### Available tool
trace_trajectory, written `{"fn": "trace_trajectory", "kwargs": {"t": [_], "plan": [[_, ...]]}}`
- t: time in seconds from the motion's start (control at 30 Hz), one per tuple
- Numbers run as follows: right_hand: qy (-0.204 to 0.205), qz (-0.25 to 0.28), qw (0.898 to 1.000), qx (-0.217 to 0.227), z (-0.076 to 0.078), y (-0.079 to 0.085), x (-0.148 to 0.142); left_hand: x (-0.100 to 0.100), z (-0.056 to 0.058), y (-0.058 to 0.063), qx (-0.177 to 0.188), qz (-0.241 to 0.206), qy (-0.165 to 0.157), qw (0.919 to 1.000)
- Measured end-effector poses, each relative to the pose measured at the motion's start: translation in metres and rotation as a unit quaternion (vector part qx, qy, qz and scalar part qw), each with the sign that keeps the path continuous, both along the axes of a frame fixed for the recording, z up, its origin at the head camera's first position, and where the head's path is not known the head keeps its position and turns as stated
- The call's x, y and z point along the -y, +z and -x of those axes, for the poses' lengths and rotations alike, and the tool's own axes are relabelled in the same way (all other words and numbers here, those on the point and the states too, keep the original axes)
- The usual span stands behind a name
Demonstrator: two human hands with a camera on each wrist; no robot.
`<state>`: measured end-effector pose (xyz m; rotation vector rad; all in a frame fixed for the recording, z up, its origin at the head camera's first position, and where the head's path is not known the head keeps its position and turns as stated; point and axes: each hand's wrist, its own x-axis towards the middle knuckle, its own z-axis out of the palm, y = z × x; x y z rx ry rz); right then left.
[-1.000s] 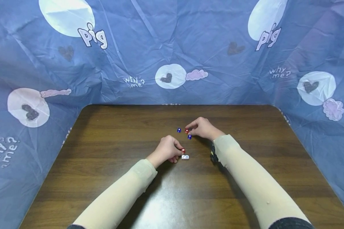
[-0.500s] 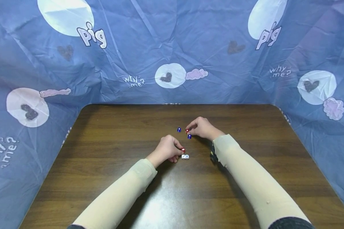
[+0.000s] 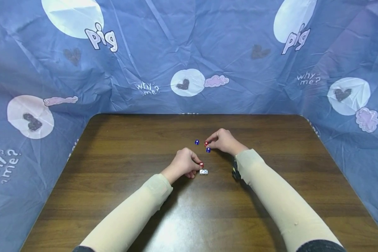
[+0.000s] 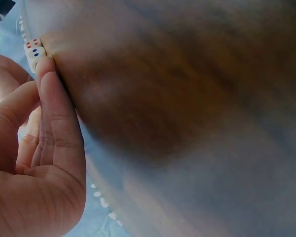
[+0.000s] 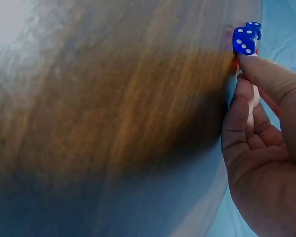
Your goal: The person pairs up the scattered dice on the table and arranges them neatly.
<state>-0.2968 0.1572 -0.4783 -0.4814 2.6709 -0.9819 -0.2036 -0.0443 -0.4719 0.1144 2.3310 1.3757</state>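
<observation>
1. The right red die [image 3: 206, 144] sits in a narrow pinch between thumb and index finger of the right hand [image 3: 223, 141].
2. The left red die [image 3: 201, 164] sits in an equally narrow pinch at the fingertips of the left hand [image 3: 184, 162]; whether it touches the table cannot be told.
3. What has just changed is small: the right red die edges a little rightward with its hand, slightly widening its gap from the far blue die [image 3: 196, 142]. This reads as fine adjustment within the work, with neither die let go.
4. Against the earlier frames, the left grip and its die hold practically the same place; the whole head view shifts very slightly.
5. The near blue die [image 3: 208, 150] is just beside the right grip, on the person's side, by the thumb. The far blue die lies left of that grip, apart from it.
6. The white dice [image 3: 203, 172] lie side by side just below the left grip, towards the person.
7. Around both grips spreads the brown table [image 3: 129, 140]; beyond it hangs a blue cloth [image 3: 163, 56]. A dark device [image 3: 235, 171] sits at the right wrist, behind the grip.
</observation>
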Motion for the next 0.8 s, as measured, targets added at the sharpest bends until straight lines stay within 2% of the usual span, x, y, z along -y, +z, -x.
{"fn": "trace_trajectory", "kwargs": {"t": [0.4, 0.67, 0.8], "plan": [[-0.022, 0.017, 1.000, -0.014, -0.001, -0.004, -0.005, 0.000, -0.001, -0.001, -0.003, 0.003, -0.001, 1.0000], [-0.035, 0.036, 0.998, 0.041, -0.007, 0.000, -0.014, -0.001, 0.000, 0.000, -0.001, 0.006, 0.001, 1.0000], [-0.037, 0.041, 0.997, 0.048, -0.010, 0.002, -0.020, 0.000, 0.001, 0.000, 0.003, 0.006, 0.001, 1.0000]]}}
